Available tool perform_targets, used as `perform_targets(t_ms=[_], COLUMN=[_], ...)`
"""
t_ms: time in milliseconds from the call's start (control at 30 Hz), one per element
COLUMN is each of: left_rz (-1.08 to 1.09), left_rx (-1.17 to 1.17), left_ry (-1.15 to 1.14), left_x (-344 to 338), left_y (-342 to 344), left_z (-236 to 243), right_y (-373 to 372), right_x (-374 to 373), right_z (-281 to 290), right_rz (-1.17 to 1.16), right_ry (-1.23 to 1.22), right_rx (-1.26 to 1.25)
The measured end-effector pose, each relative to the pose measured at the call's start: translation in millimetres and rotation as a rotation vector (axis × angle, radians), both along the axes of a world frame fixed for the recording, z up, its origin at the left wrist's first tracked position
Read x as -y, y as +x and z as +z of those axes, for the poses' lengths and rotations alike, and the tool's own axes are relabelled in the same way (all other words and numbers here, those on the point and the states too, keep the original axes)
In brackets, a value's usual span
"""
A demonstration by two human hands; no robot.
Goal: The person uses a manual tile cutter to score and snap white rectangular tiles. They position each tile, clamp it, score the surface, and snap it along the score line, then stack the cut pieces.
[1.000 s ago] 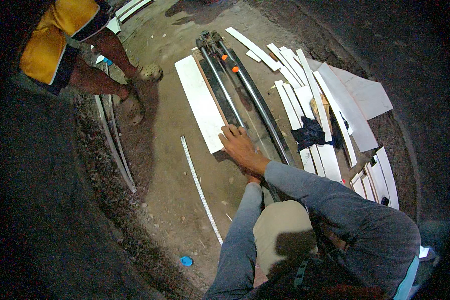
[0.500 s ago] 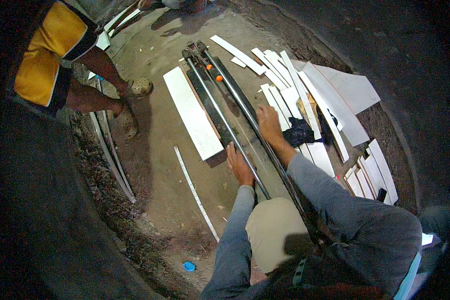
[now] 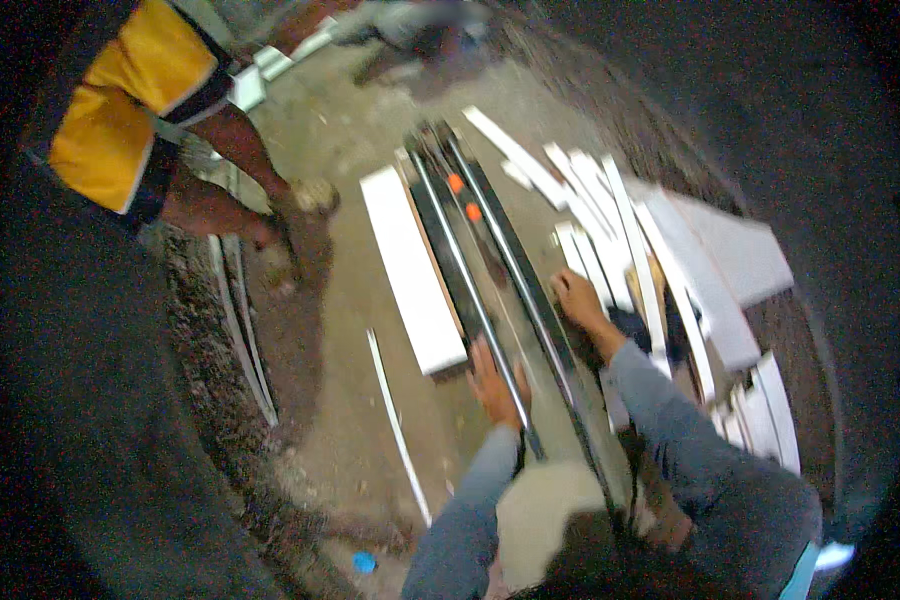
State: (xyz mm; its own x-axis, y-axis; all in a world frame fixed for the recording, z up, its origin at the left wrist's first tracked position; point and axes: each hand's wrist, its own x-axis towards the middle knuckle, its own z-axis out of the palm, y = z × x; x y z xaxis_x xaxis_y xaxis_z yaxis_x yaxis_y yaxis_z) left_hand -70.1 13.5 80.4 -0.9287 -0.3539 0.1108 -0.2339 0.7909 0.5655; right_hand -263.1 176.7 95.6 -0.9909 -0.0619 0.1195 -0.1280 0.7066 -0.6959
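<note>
A long manual tile cutter (image 3: 508,285) with two shiny rails and orange parts lies on the floor before me. My left hand (image 3: 497,388) is spread low at its left rail, which passes across the hand, the thumb showing on the rail's other side. Its fingertips come near the lower end of a white tile plank (image 3: 413,275), which lies along the cutter's left side. My right hand (image 3: 580,300) is curled closed just right of the right rail, beside white tile strips (image 3: 620,215). Blur hides whether anything is in its fingers.
Left of the cutter lies a thin white measuring strip (image 3: 398,425), with a blue cap-like piece (image 3: 364,562) lower down. A person in yellow shorts (image 3: 130,110) stands at the far left. Large pale tile pieces (image 3: 735,250) lie at the right; another person's blurred shape is at the top.
The whole view has shifted, so the cutter, tiles and hands appear lower and farther right, and blurred. Both hands keep about the same place beside the cutter.
</note>
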Motion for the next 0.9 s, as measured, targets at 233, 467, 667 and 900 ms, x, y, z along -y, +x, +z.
perform_targets(t_ms=[233, 467, 667, 900], left_rz=[-0.011, 0.024, -0.009, 0.007], left_rx=[0.051, 0.113, 0.08, 0.087], left_ry=[0.06, -0.006, -0.047, -0.034], left_x=[-5, -2, 10, 14], left_y=[18, 9, 17, 11], left_z=[18, 23, 8, 0], right_y=[-114, -157, -201, -310], right_x=[62, 73, 46, 111], right_z=[58, 150, 196, 249], right_rz=[-0.063, 0.092, 0.125, 0.059], right_ry=[-0.852, -0.8, -0.723, -0.874], right_rx=[0.251, 0.388, 0.484, 0.371])
